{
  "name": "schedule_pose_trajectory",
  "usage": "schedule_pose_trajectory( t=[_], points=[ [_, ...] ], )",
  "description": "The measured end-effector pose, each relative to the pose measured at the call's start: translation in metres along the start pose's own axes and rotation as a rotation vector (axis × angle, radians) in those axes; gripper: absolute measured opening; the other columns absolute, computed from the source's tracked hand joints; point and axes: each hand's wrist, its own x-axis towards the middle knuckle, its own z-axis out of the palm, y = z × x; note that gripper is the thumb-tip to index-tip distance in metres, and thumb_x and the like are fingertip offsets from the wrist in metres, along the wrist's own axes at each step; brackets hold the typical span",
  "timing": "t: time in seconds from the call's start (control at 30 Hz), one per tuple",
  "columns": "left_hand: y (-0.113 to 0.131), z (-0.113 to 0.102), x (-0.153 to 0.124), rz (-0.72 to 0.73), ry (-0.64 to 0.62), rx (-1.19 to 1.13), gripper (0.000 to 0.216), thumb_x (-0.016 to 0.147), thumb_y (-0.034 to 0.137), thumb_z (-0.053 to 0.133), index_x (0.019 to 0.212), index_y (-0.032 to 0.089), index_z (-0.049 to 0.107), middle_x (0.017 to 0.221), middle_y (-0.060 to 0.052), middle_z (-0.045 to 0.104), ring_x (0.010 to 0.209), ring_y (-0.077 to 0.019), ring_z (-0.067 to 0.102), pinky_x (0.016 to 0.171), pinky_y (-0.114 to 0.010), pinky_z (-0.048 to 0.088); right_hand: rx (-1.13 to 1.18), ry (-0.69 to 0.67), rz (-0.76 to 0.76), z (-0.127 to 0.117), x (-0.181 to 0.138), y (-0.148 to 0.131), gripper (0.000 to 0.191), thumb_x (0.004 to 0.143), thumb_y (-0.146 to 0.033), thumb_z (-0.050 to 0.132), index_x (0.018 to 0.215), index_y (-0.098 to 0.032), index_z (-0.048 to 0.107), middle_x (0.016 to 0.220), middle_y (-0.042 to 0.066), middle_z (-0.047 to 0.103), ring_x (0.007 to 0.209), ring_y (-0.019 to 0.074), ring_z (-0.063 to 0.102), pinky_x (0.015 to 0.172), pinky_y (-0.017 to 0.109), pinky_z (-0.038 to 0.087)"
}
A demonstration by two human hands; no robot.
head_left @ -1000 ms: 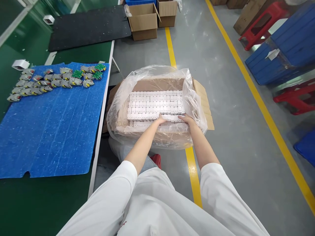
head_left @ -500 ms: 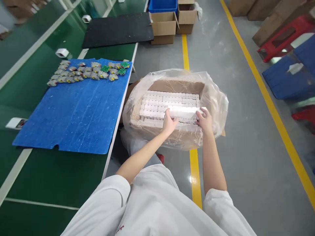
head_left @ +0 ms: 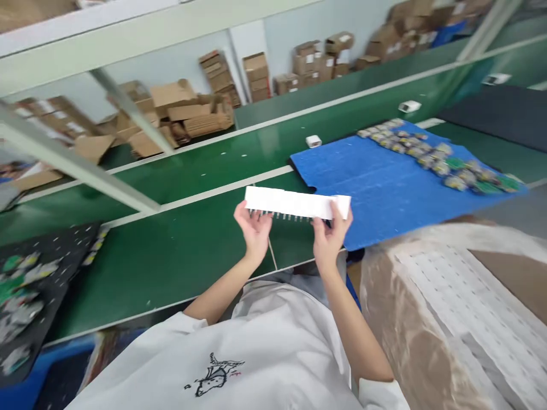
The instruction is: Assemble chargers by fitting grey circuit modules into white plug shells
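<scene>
A row of white plastic housings [head_left: 294,203], pressed together into one long bar, is held up over the green workbench [head_left: 171,262]. My left hand [head_left: 255,228] grips its left end, and my right hand [head_left: 331,230] grips the right end with the thumb and fingers on either side. Small prongs or slots show along the lower edge. To the right stands the carton [head_left: 401,319], lined with clear plastic, holding packed rows of similar white parts [head_left: 465,290].
A blue mat [head_left: 342,176] on the bench bears several grey-and-green circuit assemblies [head_left: 440,159]. At left, a black mat [head_left: 72,245] carries more assemblies. A slanted metal post [head_left: 85,162] rises behind the bench. Cardboard boxes [head_left: 192,108] line the far side.
Both hands have lifted the row of white housings out of the carton and carried it left over the green bench. The view has turned left, so the carton now lies at right.
</scene>
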Motion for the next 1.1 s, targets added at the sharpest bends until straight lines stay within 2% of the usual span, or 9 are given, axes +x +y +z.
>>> schedule_pose_trajectory(
  t=[0.1,0.17,0.27,0.37,0.47,0.63,0.83,0.97,1.1],
  points=[
    [-0.019,-0.077,0.02,-0.088,0.225,0.111,0.069,0.084,0.031,0.064,0.137,0.036,0.022,0.144,-0.011,0.047,0.116,-0.0213,0.065,0.101,-0.036,0.056,0.073,-0.367,0.041,0.074,-0.006,-0.004,0.054,0.094,-0.044,0.057,0.144,-0.025,0.059,0.161,0.016,0.026,0.138,0.0293,0.053,0.094,0.038,0.063],
    [-0.031,-0.115,0.027,-0.135,0.328,0.103,0.069,0.078,0.028,0.065,0.133,0.034,0.025,0.141,-0.01,0.05,0.113,-0.0206,0.066,0.1,-0.036,0.056,0.074,-0.563,0.094,0.114,-0.01,-0.006,0.054,0.094,-0.036,0.057,0.146,-0.025,0.058,0.164,0.015,0.024,0.136,0.027,0.055,0.094,0.035,0.063],
    [-0.048,-0.153,0.034,-0.204,0.43,0.088,0.065,0.074,0.028,0.065,0.127,0.032,0.029,0.137,-0.01,0.051,0.111,-0.0186,0.066,0.098,-0.033,0.057,-0.049,-0.776,0.164,0.161,-0.014,-0.01,0.057,0.096,-0.027,0.053,0.153,-0.023,0.05,0.167,0.016,0.02,0.135,0.0229,0.057,0.098,0.03,0.059],
    [-0.059,-0.176,0.043,-0.3,0.475,0.132,0.058,0.076,0.03,0.062,0.125,0.032,0.031,0.134,-0.008,0.053,0.109,-0.0165,0.065,0.093,-0.03,0.058,-0.201,-0.888,0.16,0.192,-0.017,-0.015,0.06,0.099,-0.024,0.047,0.159,-0.022,0.041,0.17,0.016,0.016,0.122,0.0205,0.066,0.102,0.031,0.057],
    [-0.064,-0.197,0.055,-0.362,0.483,0.245,0.053,0.076,0.028,0.061,0.121,0.03,0.033,0.126,-0.007,0.058,0.107,-0.0166,0.066,0.091,-0.03,0.058,-0.341,-0.944,0.096,0.211,-0.021,-0.022,0.062,0.101,-0.023,0.044,0.162,-0.025,0.036,0.17,0.015,0.017,0.124,0.0251,0.066,0.106,0.04,0.054],
    [-0.059,-0.234,0.077,-0.433,0.446,0.421,0.052,0.068,0.019,0.064,0.112,0.027,0.037,0.095,-0.001,0.064,0.097,-0.0196,0.067,0.103,-0.039,0.051,-0.554,-0.995,-0.051,0.229,-0.023,-0.029,0.065,0.102,-0.022,0.042,0.165,-0.024,0.029,0.17,0.017,0.026,0.15,0.0371,0.038,0.117,0.052,0.04],
    [-0.052,-0.26,0.099,-0.512,0.339,0.546,0.049,0.06,0.017,0.068,0.099,0.025,0.041,0.083,0.003,0.06,0.081,-0.0195,0.06,0.107,-0.05,0.047,-0.636,-1.013,-0.17,0.241,-0.021,-0.019,0.071,0.1,-0.019,0.044,0.167,-0.019,0.02,0.171,0.02,0.024,0.159,0.0381,0.021,0.12,0.057,0.031],
    [-0.054,-0.261,0.11,-0.515,0.308,0.588,0.047,0.056,0.016,0.066,0.096,0.024,0.043,0.084,0.002,0.054,0.083,-0.0216,0.059,0.104,-0.049,0.05,-0.624,-1.007,-0.283,0.241,-0.017,-0.012,0.066,0.102,-0.019,0.042,0.166,-0.019,0.027,0.172,0.018,0.02,0.155,0.037,0.031,0.119,0.054,0.032],
    [-0.057,-0.257,0.114,-0.498,0.311,0.611,0.047,0.058,0.021,0.069,0.099,0.024,0.047,0.096,-0.004,0.057,0.104,-0.0294,0.061,0.11,-0.053,0.047,-0.588,-1.038,-0.301,0.242,-0.011,-0.011,0.064,0.103,-0.022,0.043,0.165,-0.019,0.028,0.173,0.017,0.019,0.143,0.0336,0.049,0.117,0.05,0.038]
  ],
)
